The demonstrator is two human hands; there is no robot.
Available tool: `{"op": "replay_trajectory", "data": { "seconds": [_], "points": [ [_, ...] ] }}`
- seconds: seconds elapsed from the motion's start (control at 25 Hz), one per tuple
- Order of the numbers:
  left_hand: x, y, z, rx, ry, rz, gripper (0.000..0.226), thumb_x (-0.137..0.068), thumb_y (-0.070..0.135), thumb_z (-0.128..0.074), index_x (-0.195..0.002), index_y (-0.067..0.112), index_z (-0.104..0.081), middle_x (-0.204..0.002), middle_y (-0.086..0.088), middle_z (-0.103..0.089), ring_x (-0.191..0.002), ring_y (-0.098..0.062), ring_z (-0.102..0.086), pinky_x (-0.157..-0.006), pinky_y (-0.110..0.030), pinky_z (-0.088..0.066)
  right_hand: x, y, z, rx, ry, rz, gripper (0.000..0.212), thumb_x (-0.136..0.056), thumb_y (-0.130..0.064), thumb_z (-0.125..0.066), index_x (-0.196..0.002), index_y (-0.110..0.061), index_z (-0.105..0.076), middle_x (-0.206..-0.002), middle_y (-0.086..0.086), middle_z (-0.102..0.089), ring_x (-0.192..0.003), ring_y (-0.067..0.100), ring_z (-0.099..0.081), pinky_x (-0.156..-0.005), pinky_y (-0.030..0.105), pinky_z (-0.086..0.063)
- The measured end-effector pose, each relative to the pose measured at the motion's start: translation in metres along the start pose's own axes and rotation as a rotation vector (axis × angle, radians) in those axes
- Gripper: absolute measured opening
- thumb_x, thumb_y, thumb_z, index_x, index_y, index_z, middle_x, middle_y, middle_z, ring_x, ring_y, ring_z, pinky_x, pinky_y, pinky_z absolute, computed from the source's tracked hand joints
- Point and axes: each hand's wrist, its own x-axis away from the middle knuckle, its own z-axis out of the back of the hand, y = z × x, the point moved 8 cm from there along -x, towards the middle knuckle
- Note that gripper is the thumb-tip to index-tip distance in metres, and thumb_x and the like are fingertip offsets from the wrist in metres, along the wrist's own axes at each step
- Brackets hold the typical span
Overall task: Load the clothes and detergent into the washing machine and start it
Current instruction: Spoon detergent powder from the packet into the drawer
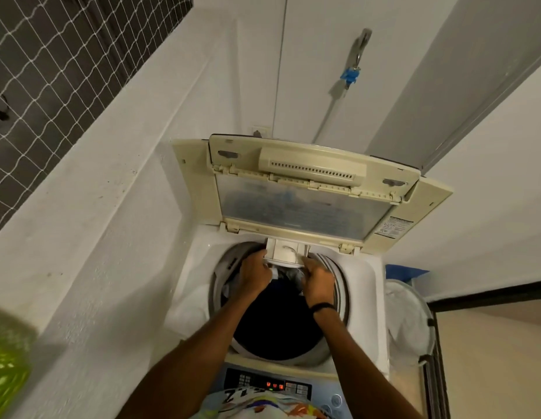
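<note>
Both hands reach into the open top of the washing machine [199, 267], its lid [305, 204] folded up against the wall. The left hand [254, 273] and right hand [319, 282] each have their fingers clamped on a side of the white detergent drawer [286, 252], which sticks out at the far rim of the drum [339, 276]. Dark clothes [278, 313] fill the drum below the 2 hands (a lighter piece shows near the drawer). The control panel [272, 385] shows red lights.
</note>
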Motion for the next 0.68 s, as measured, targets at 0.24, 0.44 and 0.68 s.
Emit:
{"op": "replay_trajectory", "data": {
  "seconds": [0.24, 0.44, 0.68],
  "points": [
    [0.003, -0.002, 0.004, 0.043, 0.014, 0.018, 0.045, -0.088, 0.000, -0.055, -0.131, 0.011, -0.060, -0.133, -0.011, -0.062, -0.127, -0.028, -0.054, -0.107, -0.034, -0.041, -0.001, -0.003, 0.002, -0.003, 0.094, 0.051, 0.043, -0.087, 0.000, -0.054, -0.127, -0.013, -0.062, -0.117, 0.014, -0.068, -0.108, 0.033, -0.063, -0.094, 0.033, -0.047],
    [0.013, -0.002, 0.027, 0.141, 0.091, -0.010, 0.042, -0.089, -0.003, -0.051, -0.128, 0.007, -0.061, -0.129, -0.012, -0.064, -0.123, -0.029, -0.058, -0.102, -0.032, -0.046, -0.003, 0.029, 0.003, -0.675, 0.165, -0.375, 0.021, -0.081, -0.004, -0.063, -0.078, -0.018, -0.078, -0.070, 0.003, -0.074, -0.076, 0.025, -0.071, -0.074, 0.030, -0.056],
    [0.050, 0.009, 0.080, 0.227, 0.260, -0.081, 0.037, -0.093, 0.003, -0.053, -0.129, 0.010, -0.061, -0.128, -0.007, -0.066, -0.117, -0.020, -0.062, -0.090, -0.014, -0.039, 0.012, -0.002, 0.005, -1.332, -0.002, -0.412, 0.014, -0.085, 0.007, -0.061, -0.096, 0.010, -0.070, -0.085, 0.018, -0.073, -0.078, 0.022, -0.070, -0.074, 0.026, -0.060]
  ]
}}
